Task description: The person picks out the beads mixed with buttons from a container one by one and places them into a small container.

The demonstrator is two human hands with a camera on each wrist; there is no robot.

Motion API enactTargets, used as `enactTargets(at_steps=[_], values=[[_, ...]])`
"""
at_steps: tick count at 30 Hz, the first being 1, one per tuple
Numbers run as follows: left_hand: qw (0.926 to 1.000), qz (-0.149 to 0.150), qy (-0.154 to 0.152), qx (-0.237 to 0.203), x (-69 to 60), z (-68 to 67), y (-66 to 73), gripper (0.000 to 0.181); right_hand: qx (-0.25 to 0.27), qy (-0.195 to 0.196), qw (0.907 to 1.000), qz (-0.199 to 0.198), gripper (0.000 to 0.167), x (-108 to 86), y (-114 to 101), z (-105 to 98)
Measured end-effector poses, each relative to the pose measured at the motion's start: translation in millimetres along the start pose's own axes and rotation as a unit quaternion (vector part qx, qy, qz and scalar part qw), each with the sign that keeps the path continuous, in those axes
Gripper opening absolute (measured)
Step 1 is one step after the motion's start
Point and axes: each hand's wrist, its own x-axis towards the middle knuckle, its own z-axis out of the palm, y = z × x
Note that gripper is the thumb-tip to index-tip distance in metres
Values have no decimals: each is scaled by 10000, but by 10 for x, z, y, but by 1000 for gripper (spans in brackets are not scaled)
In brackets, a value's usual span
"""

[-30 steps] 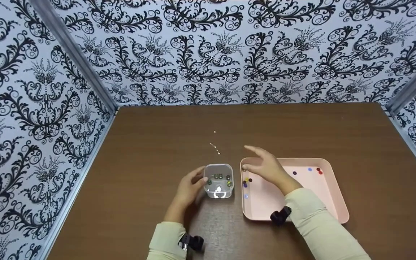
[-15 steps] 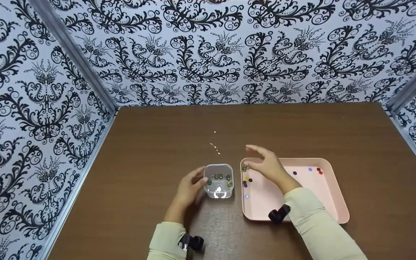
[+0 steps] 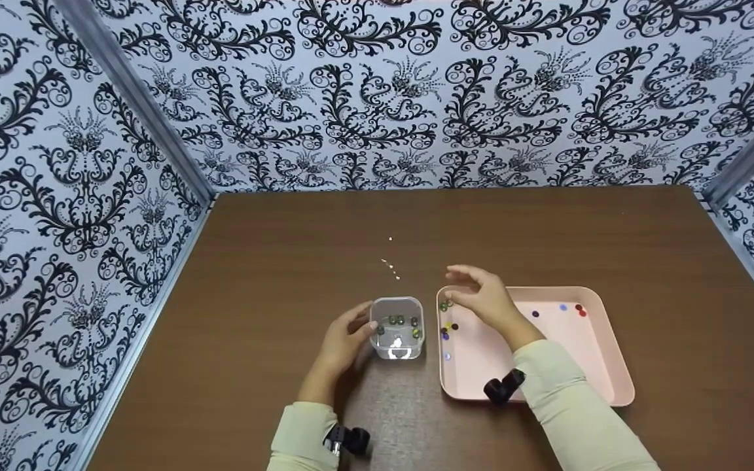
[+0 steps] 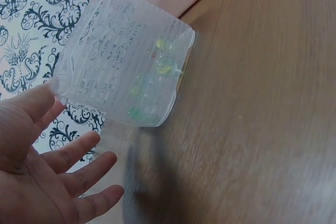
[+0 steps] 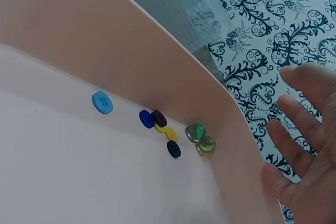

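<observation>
A clear plastic container (image 3: pixel 398 353) stands on the table left of a pink tray (image 3: pixel 514 386), with several green and yellowish glass marbles (image 3: pixel 396 320) inside. My left hand (image 3: pixel 341 343) holds the container's left side between thumb and forefinger; the other fingers are spread away from it in the left wrist view. Above the tray's far left corner, my right hand (image 3: pixel 485 301) has its fingers loosely extended and grips nothing. Two green marbles (image 5: pixel 197 131) lie in that corner, close to the right thumb. Along the same wall lie a light blue button (image 5: pixel 102 103) and a yellow button (image 5: pixel 171 134).
Dark buttons (image 5: pixel 174 149) lie near the yellow one. Toward the tray's far right are a red button (image 3: pixel 582 313), a light blue one and a dark one. Small white specks (image 3: pixel 388 264) mark the brown table (image 3: pixel 285 261) behind the container. Patterned walls (image 3: pixel 377 111) enclose the back and sides.
My right thumb has drawn slightly right, uncovering the green marbles in the tray's corner, and its fingers bend a little more. The left hand and the container have stayed put.
</observation>
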Motion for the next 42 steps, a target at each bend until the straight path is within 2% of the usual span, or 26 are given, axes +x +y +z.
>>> enactTargets(at_steps=[7,15,18,28,42], values=[[10000,-2,16,40,-4,3,0,41,-138,78,9998,137,41,-11,6,15],[9999,-122,49,88,-9,5,1,42,-442,-101,9988,193,35,-143,-373,35],[9999,-124,47,30,-11,9,5,42,-514,-117,9982,282,34,-153,-391,42],[9998,-142,65,89,-10,6,3,42,-604,53,9979,231,30,-22,60,52],[9994,-195,67,286,23,20,-16,41,-733,-90,9967,329,25,-27,132,71]])
